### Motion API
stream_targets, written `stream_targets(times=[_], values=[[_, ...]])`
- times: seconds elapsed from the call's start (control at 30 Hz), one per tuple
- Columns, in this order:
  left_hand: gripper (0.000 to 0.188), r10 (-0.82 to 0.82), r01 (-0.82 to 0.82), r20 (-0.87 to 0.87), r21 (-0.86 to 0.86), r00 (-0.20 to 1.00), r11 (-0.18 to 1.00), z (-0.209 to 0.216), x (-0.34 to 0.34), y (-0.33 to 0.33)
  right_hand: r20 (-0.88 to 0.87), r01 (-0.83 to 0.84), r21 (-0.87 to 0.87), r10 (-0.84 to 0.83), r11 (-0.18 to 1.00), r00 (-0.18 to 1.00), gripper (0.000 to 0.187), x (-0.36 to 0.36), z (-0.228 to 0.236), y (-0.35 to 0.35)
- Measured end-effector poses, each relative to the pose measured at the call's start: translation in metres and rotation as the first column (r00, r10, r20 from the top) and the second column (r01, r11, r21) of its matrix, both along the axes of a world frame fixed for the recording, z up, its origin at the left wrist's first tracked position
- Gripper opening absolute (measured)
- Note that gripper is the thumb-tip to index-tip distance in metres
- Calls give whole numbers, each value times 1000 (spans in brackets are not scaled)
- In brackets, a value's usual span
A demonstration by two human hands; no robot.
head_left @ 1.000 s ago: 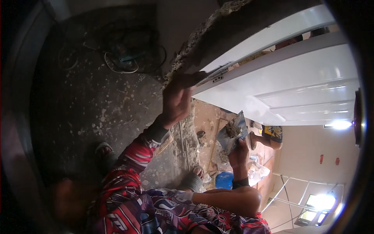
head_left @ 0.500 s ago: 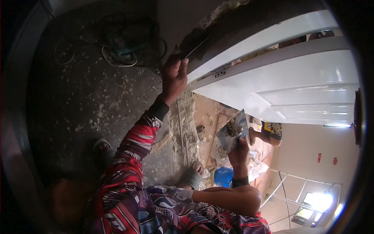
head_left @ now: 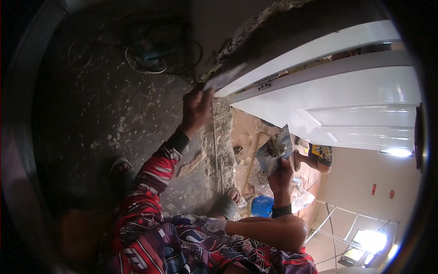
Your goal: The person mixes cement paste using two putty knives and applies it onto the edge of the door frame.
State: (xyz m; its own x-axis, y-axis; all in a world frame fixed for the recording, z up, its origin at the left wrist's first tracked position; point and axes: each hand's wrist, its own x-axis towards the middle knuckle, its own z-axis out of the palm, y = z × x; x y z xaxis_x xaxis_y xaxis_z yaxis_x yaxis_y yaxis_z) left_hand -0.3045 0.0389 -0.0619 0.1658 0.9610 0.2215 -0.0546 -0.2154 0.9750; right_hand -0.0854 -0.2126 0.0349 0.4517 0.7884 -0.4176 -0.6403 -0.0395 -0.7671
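Note:
My left hand (head_left: 197, 108) is closed round the handle of a trowel (head_left: 224, 78), whose pale flat blade is smeared by motion. The blade lies by the lower end of the white door frame (head_left: 301, 54), beside the strip of dark, damp-looking mortar (head_left: 273, 48) along the wall. Over on the right, my right hand (head_left: 281, 174) grips a flat metal plate (head_left: 268, 160) at its edge. A lump of grey mortar (head_left: 276, 146) sits on that plate. The handle of the trowel is hidden in my fist.
A white panelled door (head_left: 346, 105) stands open at the right. Rough broken mortar (head_left: 222, 132) runs across the floor below the frame. A power tool with a cord (head_left: 147, 51) lies at the far left. Another person's leg (head_left: 309, 160), a blue container (head_left: 262, 206) and a wood scrap (head_left: 192, 164) are nearby.
My left hand has drawn slightly down and left, and the trowel has turned from edge-on to showing its flat face. My right hand keeps holding the mortar-loaded plate, almost unmoved.

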Motion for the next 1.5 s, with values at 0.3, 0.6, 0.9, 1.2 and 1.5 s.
stream_targets(times=[0.3, 0.6, 0.9, 1.2, 1.5], values=[[24, 60, -60, -5, -2, 998, 998, -30, -6, 20, -35, -2, -1, 2, 1000, 999, 63, 3, -5, -4], [17, 230, -230, 25, 193, 973, 954, -22, 36, 14, -82, 15, -17, -16, 1000, 997, 57, 7, -15, -12], [20, 335, -281, -114, 335, 935, 899, -27, 74, 6, -37, 12, 6, -11, 1000, 999, 63, -2, -3, -10], [18, 279, -184, -158, 445, 947, 877, -29, 56, -3, -20, -5, 18, 5, 1000, 1000, 61, -6, -4, -3], [13, 188, -181, -65, 90, 980, 979, -14, 16, 4, -45, -24, -1, 24, 1000, 999, 54, -12, -5, 2]])
